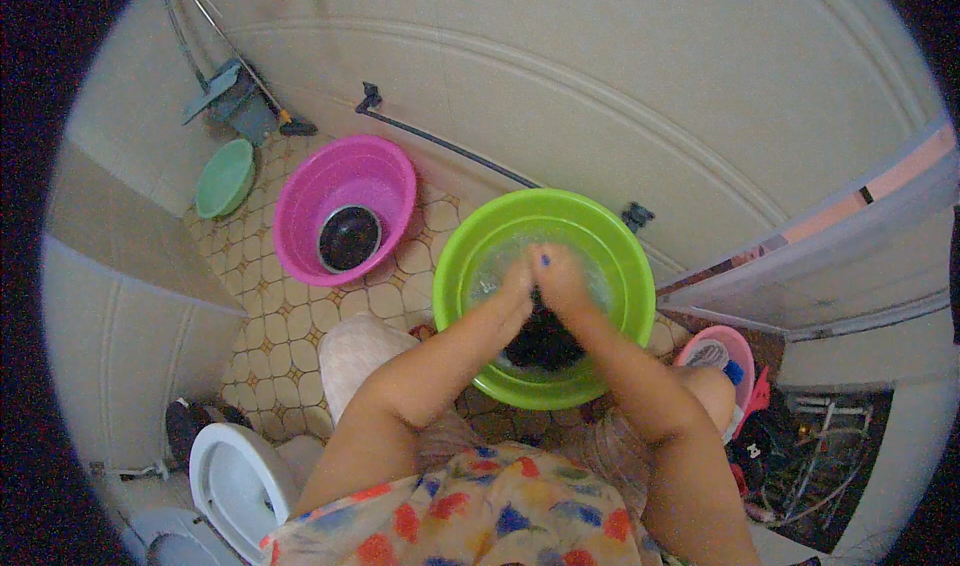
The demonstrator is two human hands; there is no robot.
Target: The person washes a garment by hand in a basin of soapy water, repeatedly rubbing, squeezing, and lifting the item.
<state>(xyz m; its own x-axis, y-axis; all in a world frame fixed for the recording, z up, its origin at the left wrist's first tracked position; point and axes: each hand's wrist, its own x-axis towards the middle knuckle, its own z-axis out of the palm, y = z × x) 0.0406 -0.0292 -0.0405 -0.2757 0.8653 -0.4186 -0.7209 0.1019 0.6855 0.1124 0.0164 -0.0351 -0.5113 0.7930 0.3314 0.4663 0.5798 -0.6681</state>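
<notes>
A lime-green basin [645,296] stands on the floor before me, holding sudsy water [490,276] and a black cloth [545,341]. My left hand [517,280] and my right hand [562,278] meet over the middle of the basin. Both are closed, slightly blurred, with knuckles close together. Part of the black cloth runs up between them, and the rest lies in the water below my wrists. A small blue spot shows on the right hand. The fingertips are mostly hidden.
A pink basin [292,231] with a dark round thing [350,238] inside stands left, beyond it a pale green basin [226,178] and a broom [292,124]. A toilet [235,481] is lower left. A small pink tub [745,351] sits right. A dark rail [450,148] lines the wall.
</notes>
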